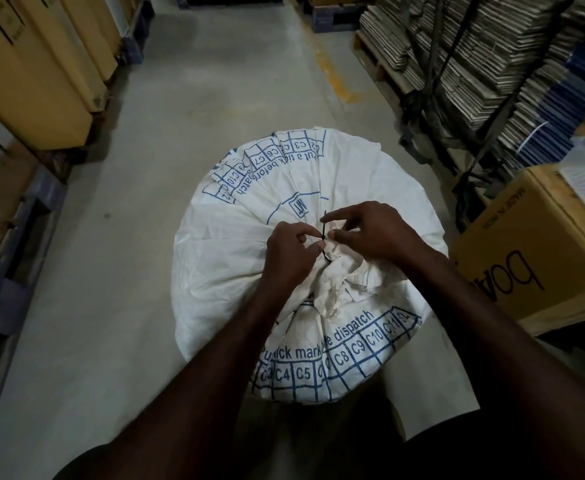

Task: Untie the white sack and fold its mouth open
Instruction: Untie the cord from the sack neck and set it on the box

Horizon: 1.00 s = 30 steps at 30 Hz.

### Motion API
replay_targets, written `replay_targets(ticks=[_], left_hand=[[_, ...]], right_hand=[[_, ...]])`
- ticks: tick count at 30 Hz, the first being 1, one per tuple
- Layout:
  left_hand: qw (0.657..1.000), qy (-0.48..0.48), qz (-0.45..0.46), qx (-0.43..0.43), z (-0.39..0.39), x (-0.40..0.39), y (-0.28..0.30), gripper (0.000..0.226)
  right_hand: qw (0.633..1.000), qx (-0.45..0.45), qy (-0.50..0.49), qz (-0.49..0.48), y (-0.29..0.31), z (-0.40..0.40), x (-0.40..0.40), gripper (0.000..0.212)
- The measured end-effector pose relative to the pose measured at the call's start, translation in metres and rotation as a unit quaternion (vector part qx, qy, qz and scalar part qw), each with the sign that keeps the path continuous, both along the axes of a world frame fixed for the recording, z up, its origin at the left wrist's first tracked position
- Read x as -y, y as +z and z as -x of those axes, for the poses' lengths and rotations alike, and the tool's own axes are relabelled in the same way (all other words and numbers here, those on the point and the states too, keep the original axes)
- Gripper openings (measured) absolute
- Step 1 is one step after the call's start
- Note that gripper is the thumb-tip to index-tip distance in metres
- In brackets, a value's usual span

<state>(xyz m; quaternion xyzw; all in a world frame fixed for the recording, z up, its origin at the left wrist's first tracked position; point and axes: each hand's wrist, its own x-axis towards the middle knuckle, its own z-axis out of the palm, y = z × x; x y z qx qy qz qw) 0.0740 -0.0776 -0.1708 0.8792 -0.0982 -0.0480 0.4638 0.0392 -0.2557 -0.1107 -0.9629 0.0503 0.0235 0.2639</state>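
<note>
Left hand (pixel 289 252) is pinching the black tie (pixel 323 233) at its knot. Tie is running upright between both grips, free end pointing away. Right hand (pixel 370 232) is pinching it just beside; sack (pixel 235 271) neck is bunching directly under.

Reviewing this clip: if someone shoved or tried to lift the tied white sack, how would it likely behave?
The white sack bulges round and taut, so it is probably full and heavy to lift. Its broad base on the floor suggests a shove would slide it rather than tip it. The gathered mouth is crumpled below the black tie, which both hands pinch, so the fabric itself looks floppy.
</note>
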Motion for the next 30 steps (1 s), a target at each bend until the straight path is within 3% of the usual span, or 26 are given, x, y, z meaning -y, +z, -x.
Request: replay_targets(ticks=[4, 8, 13, 18, 24, 30], left_hand=[[1.0, 0.008, -0.005, 0.029, 0.011, 0.003, -0.005, 0.02], [0.998, 0.022, 0.003, 0.059, 0.017, 0.002, -0.013, 0.028], [0.997, 0.013, 0.003, 0.07, 0.019, 0.0, -0.014, 0.031], [0.998, 0.02, 0.0, 0.065, 0.02, 0.003, -0.011, 0.029], [0.996, 0.004, 0.004, 0.093, 0.022, 0.007, -0.007, 0.033], [0.997, -0.018, 0.012, 0.077, 0.017, 0.01, 0.001, 0.021]], right_hand=[[0.992, -0.022, 0.019, 0.126, 0.003, -0.002, -0.013, 0.038], [0.984, -0.015, 0.019, 0.177, -0.004, -0.003, -0.019, 0.023], [0.988, 0.006, 0.007, 0.157, -0.008, -0.001, -0.019, 0.008], [0.986, 0.027, -0.002, 0.167, -0.012, -0.001, -0.023, 0.021], [0.988, 0.045, -0.035, 0.14, -0.011, 0.0, -0.015, 0.017], [0.989, 0.073, -0.056, 0.114, -0.009, 0.003, -0.015, 0.018]])
